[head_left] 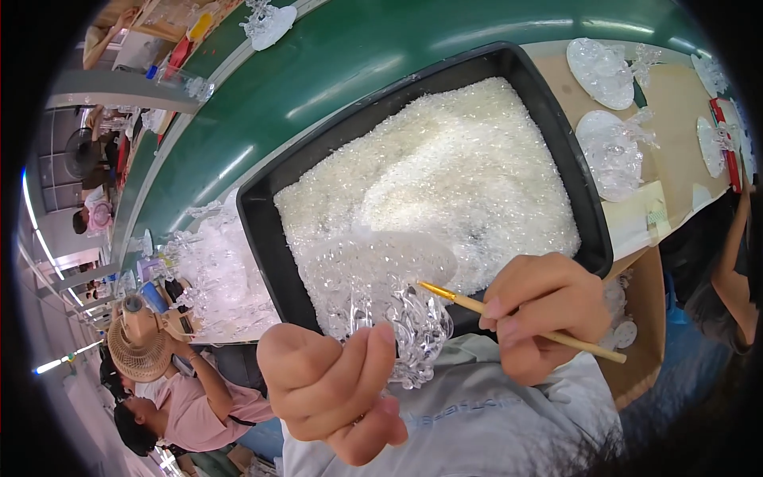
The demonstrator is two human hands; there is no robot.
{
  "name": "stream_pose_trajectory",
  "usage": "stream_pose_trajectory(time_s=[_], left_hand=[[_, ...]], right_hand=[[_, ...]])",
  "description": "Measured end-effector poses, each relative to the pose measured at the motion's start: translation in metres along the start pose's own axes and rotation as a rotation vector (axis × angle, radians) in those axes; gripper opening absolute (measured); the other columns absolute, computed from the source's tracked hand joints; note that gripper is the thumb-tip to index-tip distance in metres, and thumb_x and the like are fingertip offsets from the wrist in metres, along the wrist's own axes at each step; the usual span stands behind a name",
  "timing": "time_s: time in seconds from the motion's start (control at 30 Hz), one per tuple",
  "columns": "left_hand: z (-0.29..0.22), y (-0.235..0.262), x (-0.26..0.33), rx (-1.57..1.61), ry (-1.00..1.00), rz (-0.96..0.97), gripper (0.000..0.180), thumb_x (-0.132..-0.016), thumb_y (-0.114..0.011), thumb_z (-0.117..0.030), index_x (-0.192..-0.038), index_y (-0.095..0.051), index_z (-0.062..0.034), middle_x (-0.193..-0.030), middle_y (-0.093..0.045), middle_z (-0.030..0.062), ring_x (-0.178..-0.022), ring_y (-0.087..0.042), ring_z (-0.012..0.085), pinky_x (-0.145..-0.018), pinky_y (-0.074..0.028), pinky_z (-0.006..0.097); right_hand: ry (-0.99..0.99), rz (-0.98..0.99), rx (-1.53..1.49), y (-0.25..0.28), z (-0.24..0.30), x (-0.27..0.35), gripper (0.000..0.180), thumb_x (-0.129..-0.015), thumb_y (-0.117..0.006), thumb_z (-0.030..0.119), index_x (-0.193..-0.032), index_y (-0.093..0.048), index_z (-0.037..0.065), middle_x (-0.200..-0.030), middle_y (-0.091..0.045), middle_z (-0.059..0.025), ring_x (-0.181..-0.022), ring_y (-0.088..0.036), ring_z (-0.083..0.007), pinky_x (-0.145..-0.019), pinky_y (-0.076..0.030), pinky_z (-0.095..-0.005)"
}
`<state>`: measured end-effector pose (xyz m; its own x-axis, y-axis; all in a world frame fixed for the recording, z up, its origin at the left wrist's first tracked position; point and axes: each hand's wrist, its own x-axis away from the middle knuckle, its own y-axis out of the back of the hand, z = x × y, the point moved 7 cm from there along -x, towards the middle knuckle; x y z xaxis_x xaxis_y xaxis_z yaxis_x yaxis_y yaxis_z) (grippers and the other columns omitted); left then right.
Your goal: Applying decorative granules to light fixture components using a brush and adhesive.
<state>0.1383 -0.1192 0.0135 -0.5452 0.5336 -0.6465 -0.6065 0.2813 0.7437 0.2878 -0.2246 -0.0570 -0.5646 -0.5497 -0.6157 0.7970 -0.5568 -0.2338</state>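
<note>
My left hand (330, 381) is closed around the lower part of a clear, see-through figurine (420, 330) with knobbly, twisted shapes. Its round disc (381, 258) faces away from me, above white glittering granules (469, 159). Between the thumb and fingers of my right hand (548, 314) is a thin paintbrush (584, 344) with a pale wooden handle and a golden ferrule. The brush tip lies at the disc's edge, near the figurine; whether it touches cannot be made out. A black tray (584, 191) holds the granules.
Clear figurines on round white discs (608, 155) stand on brown board at the right. More clear pieces (222, 270) are heaped left of the tray. A green conveyor belt (334, 87) runs behind. A fan (137, 338) and a person in pink (191, 405) are at left; another person's arm (731, 270) is at right.
</note>
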Motion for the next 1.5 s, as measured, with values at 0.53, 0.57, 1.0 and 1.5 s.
stream_pose_trajectory(time_s=[0.53,0.57,1.0,1.5], left_hand=[[-0.003,-0.005,-0.004,-0.029,-0.098,0.073,0.032,-0.106,-0.033,-0.039,-0.098,-0.039,-0.0086,-0.07,-0.069,0.0101,-0.055,-0.054,0.0122,-0.044,-0.036,0.022],[-0.004,-0.007,-0.003,-0.032,-0.097,0.072,0.032,-0.106,-0.033,-0.039,-0.098,-0.039,-0.0086,-0.07,-0.069,0.0101,-0.055,-0.054,0.0122,-0.044,-0.036,0.022],[-0.002,-0.007,0.001,-0.047,-0.011,-0.115,0.028,-0.103,-0.039,-0.035,-0.09,-0.042,-0.0105,-0.061,-0.066,0.0094,-0.047,-0.052,0.0128,-0.043,-0.029,0.023],[0.013,-0.005,-0.003,-0.086,0.029,-0.066,0.028,-0.104,-0.034,-0.034,-0.094,-0.043,-0.0093,-0.059,-0.066,0.0083,-0.043,-0.051,0.013,-0.043,-0.031,0.022]], right_hand=[[0.058,0.085,0.039,-0.005,0.001,-0.006,0.017,-0.067,-0.068,-0.004,-0.082,-0.061,-0.001,-0.081,-0.062,-0.0161,-0.057,-0.063,-0.0197,-0.049,-0.055,-0.0272],[0.066,0.077,0.016,-0.005,0.002,-0.007,0.017,-0.067,-0.069,-0.004,-0.082,-0.062,-0.001,-0.081,-0.062,-0.016,-0.057,-0.064,-0.0201,-0.049,-0.055,-0.0274],[0.132,0.149,0.078,-0.007,0.004,-0.001,0.015,-0.076,-0.073,0.004,-0.083,-0.06,0.001,-0.086,-0.062,-0.0156,-0.055,-0.062,-0.0184,-0.049,-0.053,-0.0263],[0.164,0.039,0.013,0.011,-0.001,0.01,0.013,-0.077,-0.068,0.007,-0.084,-0.059,0.0,-0.085,-0.063,-0.016,-0.052,-0.06,-0.0171,-0.049,-0.052,-0.0259]])
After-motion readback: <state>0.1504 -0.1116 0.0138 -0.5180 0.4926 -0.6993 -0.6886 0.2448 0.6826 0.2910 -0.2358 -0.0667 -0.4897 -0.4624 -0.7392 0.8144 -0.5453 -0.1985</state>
